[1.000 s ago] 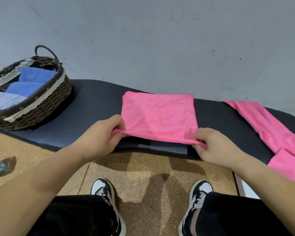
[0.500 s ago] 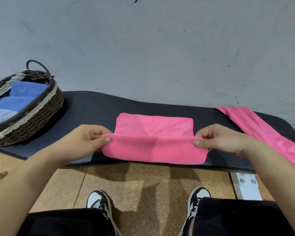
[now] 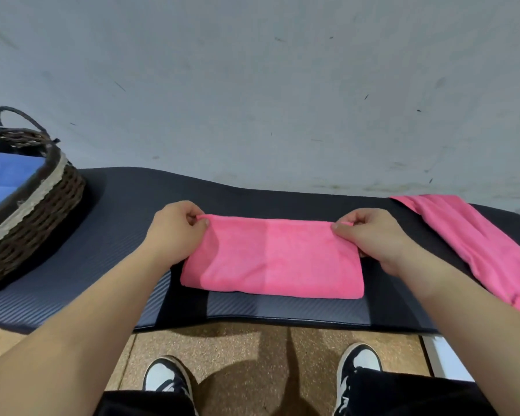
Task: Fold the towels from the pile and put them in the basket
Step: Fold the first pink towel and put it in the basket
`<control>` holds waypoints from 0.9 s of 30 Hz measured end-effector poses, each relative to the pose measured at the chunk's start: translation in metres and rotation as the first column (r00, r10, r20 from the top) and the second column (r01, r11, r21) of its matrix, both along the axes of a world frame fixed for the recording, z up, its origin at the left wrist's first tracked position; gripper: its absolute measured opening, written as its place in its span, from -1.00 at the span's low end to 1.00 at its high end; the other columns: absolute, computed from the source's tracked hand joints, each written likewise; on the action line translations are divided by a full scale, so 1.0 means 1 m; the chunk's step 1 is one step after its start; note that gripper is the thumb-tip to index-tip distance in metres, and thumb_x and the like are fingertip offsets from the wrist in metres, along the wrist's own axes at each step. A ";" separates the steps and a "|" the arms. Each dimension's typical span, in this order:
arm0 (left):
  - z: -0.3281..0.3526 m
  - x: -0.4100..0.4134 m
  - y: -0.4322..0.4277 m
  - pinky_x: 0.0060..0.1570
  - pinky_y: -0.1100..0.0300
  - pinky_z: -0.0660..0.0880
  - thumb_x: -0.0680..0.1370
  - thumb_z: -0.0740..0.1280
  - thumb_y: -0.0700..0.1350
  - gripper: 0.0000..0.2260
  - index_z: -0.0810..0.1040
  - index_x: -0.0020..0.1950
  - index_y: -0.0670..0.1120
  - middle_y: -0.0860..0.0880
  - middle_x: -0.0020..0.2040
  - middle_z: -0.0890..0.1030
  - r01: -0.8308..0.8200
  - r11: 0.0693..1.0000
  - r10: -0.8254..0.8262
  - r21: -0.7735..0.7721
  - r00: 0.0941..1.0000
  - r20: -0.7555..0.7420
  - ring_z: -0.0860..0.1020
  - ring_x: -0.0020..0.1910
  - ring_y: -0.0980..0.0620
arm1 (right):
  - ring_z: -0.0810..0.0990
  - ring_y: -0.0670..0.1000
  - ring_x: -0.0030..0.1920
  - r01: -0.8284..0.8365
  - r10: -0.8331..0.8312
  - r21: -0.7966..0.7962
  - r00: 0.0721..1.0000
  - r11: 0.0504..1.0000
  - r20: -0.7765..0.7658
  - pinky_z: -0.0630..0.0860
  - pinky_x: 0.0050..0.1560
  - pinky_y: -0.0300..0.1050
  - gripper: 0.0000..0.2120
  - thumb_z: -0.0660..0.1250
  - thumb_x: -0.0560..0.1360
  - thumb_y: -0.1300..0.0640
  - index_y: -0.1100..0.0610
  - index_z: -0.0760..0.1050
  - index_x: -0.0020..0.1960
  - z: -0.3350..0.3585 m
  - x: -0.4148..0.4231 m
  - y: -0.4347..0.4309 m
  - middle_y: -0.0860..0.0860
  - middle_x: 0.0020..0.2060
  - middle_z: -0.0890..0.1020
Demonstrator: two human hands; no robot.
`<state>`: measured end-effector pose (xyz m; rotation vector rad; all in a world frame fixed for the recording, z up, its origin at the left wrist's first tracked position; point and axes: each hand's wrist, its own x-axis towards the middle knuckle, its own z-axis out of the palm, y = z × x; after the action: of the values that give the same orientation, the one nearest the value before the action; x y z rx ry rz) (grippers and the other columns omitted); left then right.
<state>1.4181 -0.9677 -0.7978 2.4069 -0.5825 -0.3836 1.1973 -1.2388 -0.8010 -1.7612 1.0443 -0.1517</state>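
A pink towel (image 3: 270,259) lies folded into a wide rectangle on the dark mat (image 3: 117,223) in front of me. My left hand (image 3: 174,232) pinches its far left corner, and my right hand (image 3: 370,235) pinches its far right corner. Both hands rest low on the mat with the folded edge laid over the far side. A brown wicker basket (image 3: 42,205) stands at the left with blue folded towels (image 3: 6,175) inside. Another pink towel (image 3: 475,244) lies spread loosely at the right end of the mat.
A grey wall (image 3: 252,85) rises straight behind the mat. Below the mat's near edge is a cork-patterned floor (image 3: 237,349) with my two shoes on it. A white table leg (image 3: 445,358) shows at the lower right.
My hands carried the near edge of the pink towel up and away from me, laying it over the far edge. The towel is now half as deep. The view has shifted to the right.
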 end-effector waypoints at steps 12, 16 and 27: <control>0.002 0.002 -0.008 0.11 0.04 0.54 0.45 0.57 -0.03 -0.51 0.53 0.34 -0.06 -0.01 0.08 0.60 0.047 0.993 -0.034 0.109 0.993 -0.116 0.60 0.06 -0.03 | 0.59 0.03 0.00 -0.149 0.017 -0.514 0.967 0.845 -0.254 0.56 -0.07 -0.01 -0.78 0.43 0.52 -0.03 -0.01 0.56 0.13 -0.002 0.009 0.009 -0.04 0.01 0.57; 0.004 0.000 -0.012 -0.12 -0.03 0.55 0.42 0.57 -0.12 -0.80 0.59 -0.08 -0.11 -0.09 -0.22 0.57 0.018 0.996 0.000 0.089 0.980 -0.200 0.55 -0.21 -0.05 | 0.48 0.09 0.33 -0.308 0.237 -0.663 0.951 0.683 -0.198 0.50 0.24 0.06 -0.59 0.40 0.54 -0.06 0.01 0.54 0.35 0.012 0.009 0.033 -0.02 0.28 0.52; 0.011 -0.012 0.001 -0.24 0.06 0.44 0.63 0.33 0.06 -0.73 0.52 0.06 -0.16 -0.11 -0.07 0.59 -0.019 1.000 0.022 0.019 0.989 -0.145 0.51 -0.18 -0.04 | -0.57 0.03 0.55 -0.792 0.548 -0.299 0.591 0.532 -0.591 -0.47 0.55 0.17 -0.10 0.08 0.50 -0.53 -0.27 -0.34 0.63 -0.009 0.005 0.067 -0.06 0.59 -0.46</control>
<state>1.4065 -0.9667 -0.7863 2.3749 -0.4904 -0.5524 1.2020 -1.1715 -0.8104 -2.7143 0.4965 0.5432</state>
